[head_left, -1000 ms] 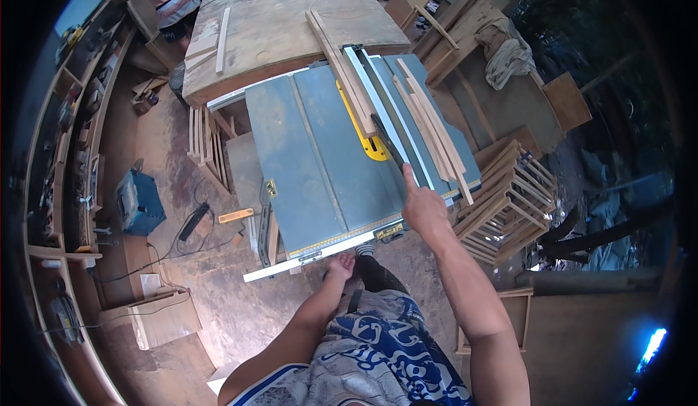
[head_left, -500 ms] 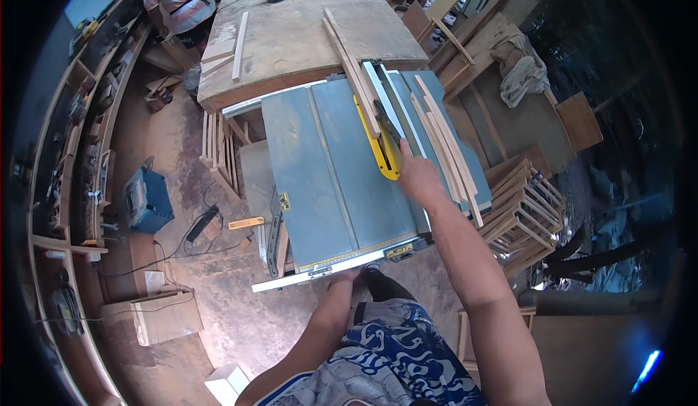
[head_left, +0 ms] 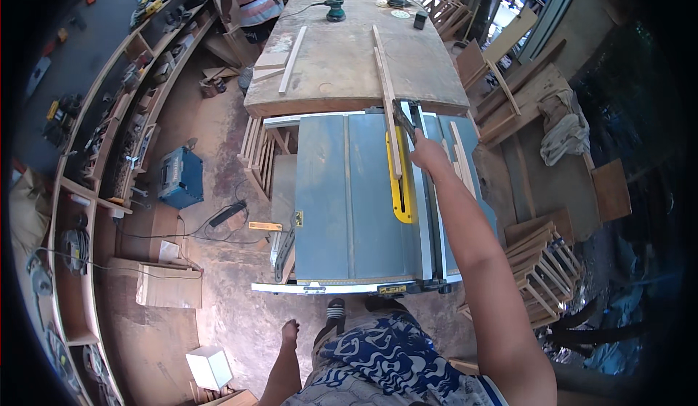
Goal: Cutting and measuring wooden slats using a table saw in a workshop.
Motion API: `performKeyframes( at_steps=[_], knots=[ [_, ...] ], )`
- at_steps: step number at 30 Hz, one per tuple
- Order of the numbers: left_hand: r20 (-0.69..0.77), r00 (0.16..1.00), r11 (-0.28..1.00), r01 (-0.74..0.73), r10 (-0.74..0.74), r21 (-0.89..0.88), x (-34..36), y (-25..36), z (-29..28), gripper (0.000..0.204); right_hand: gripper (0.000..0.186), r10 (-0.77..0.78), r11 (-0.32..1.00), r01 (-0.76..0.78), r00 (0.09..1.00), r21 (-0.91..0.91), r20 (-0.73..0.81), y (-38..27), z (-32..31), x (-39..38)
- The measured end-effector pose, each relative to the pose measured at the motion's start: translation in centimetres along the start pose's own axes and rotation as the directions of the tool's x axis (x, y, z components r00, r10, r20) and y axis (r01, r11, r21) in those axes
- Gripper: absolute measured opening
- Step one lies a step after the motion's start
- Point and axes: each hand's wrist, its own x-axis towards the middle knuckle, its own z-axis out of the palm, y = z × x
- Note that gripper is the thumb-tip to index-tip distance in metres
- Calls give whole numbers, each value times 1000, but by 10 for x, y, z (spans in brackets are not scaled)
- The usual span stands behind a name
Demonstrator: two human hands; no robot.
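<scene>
Workbench stands right behind the saw table, my landmark; I'd guess it's there to carry whatever overhangs. Metal fence runs front to back on the saw table's right half, presumably as a straight guide. Long wood strips sit left of that fence, near ends over the saw table, far ends reaching past its back edge over the bench, so the bench probably takes their weight. Loose pale strips lie on the saw table's right side, likely parked clear of the slot. Yellow insert is set in the saw table, partly covered by the near strip ends. Dark stick slants near the saw table's back edge, likely used to keep fingers off the slot; can't tell if its tip touches wood.

Pose: I've got the right arm stretched long over the saw table. Right hand is closed round the stick's near end. Left hand hangs low in front of the saw table, fingers apparently curled; can't tell whether it holds anything.
</scene>
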Motion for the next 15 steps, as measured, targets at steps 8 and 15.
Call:
performKeyframes(
  at_steps=[8,15],
  knots=[
    [-193,950,969,-237,245,66,-88,-25,16,31,55,-197,972,175,971,154,136,-35,-44,0],
    [-11,580,432,-593,815,680,-197,141,124,24,53,-198,962,198,980,187,-19,-18,-34,28]
  ],
)
